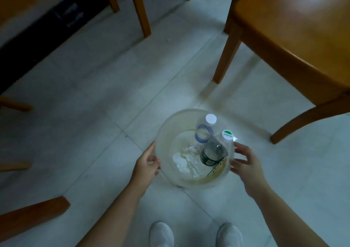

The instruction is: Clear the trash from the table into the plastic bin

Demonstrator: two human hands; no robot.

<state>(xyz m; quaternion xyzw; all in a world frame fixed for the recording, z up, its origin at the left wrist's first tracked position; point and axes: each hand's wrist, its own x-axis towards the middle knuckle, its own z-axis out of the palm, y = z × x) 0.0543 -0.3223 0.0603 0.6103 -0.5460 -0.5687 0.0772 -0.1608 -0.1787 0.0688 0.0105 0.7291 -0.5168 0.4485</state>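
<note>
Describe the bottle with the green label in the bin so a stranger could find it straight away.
Look at the pale round plastic bin on the tiled floor, between the left hand and the right hand. Two bottles lean inside it. The one you want lies nearer the right hand, with a dark green label and a white-and-green cap; its neighbour has a blue band and a plain white cap.

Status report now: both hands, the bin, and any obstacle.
Left hand on the plastic bin rim; right hand open beside it, contact unclear. Bin on the floor holds two bottles and crumpled paper. Wooden chair close behind.
</note>
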